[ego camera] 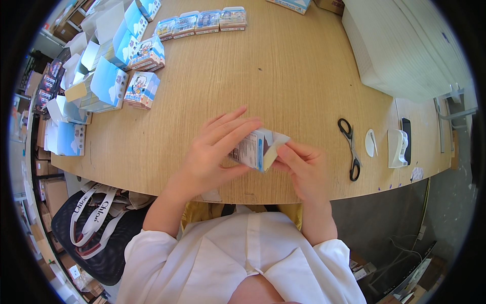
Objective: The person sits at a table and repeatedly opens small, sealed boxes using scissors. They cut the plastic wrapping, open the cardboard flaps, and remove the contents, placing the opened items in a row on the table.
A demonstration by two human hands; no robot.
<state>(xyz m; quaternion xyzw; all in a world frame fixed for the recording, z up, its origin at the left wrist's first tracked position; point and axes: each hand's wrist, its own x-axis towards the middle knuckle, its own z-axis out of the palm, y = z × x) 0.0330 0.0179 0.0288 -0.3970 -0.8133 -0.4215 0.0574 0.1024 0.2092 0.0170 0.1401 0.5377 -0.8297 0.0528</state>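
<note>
A small printed cardboard box is held between my hands, above the front part of the wooden table. My left hand grips it from the left, thumb below and fingers over the top. At its right end, the thumb and fingers of my right hand pinch a pale end flap, which stands out from the box. The side facing up bears small print and a blue stripe. What the box contains is hidden.
Black-handled scissors, a white oval piece and a tape dispenser lie to the right. Blue display boxes and small figure boxes crowd the left. Clear-fronted packs line the back. A white stack stands back right.
</note>
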